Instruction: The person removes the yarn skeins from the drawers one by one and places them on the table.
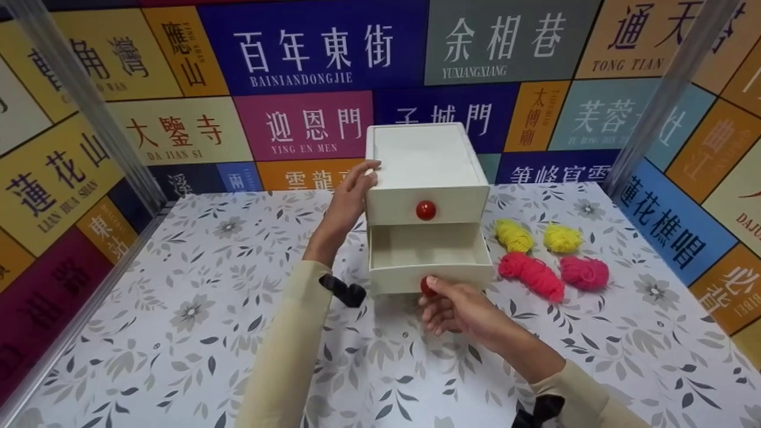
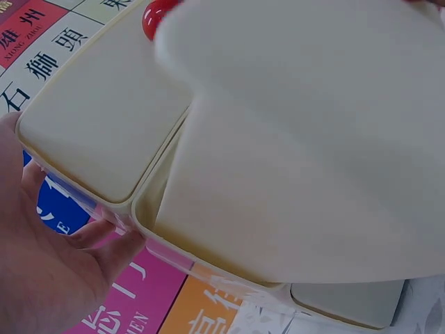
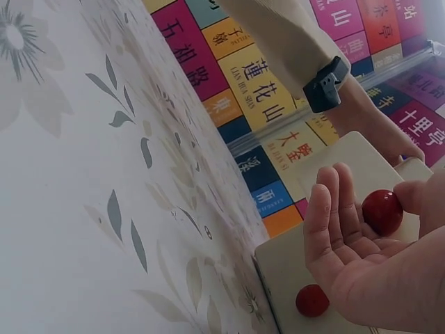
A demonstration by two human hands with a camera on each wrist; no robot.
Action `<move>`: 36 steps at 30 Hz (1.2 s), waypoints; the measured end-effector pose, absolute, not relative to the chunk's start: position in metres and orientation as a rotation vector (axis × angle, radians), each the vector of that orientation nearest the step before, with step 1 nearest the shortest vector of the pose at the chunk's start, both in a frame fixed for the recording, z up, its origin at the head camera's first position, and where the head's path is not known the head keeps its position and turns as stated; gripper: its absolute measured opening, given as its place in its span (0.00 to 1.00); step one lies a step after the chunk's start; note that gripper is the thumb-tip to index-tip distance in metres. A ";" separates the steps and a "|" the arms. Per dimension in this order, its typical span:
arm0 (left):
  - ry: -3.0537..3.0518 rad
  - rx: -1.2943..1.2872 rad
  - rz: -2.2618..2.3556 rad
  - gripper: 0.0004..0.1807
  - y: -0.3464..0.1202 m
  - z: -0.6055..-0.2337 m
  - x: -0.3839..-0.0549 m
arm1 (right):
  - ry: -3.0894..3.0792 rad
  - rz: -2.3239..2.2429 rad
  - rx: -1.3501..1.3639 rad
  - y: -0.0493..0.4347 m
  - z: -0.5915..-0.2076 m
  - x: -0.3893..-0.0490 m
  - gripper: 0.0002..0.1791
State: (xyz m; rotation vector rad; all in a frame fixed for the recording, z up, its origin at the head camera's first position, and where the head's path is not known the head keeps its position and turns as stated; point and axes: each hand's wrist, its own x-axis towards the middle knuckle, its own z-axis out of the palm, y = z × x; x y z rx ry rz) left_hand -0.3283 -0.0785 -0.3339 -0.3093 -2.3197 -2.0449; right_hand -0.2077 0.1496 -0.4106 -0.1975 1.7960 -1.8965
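Note:
A small white drawer cabinet (image 1: 423,154) stands on the table, its upper drawer closed under a red knob (image 1: 425,210). The drawer (image 1: 429,245) below is pulled out, and the part of its inside that shows holds nothing. My right hand (image 1: 467,312) pinches that drawer's red knob (image 3: 382,212) with the thumb at its side. My left hand (image 1: 351,199) rests along the cabinet's left side, fingers reaching its top edge. In the left wrist view, the left hand's fingers (image 2: 94,233) lie against the side wall beside the closed drawer front.
Two yellow yarn bundles (image 1: 514,236) and two pinkish-red ones (image 1: 531,277) lie right of the cabinet. Another red knob (image 3: 313,300) shows on a lower drawer. Sign-covered panels (image 1: 309,53) rise behind the flower-patterned tabletop (image 1: 196,351), with clear posts (image 1: 101,119) at the corners.

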 end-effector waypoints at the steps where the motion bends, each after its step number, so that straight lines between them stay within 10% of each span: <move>1: -2.320 -0.306 -2.042 0.21 -0.078 -0.334 -0.329 | 1.802 -1.903 -0.192 0.149 -0.411 -0.210 0.22; 36: -2.321 -0.305 -2.008 0.21 -0.078 -0.335 -0.327 | 1.791 -2.021 -0.105 0.142 -0.414 -0.246 0.21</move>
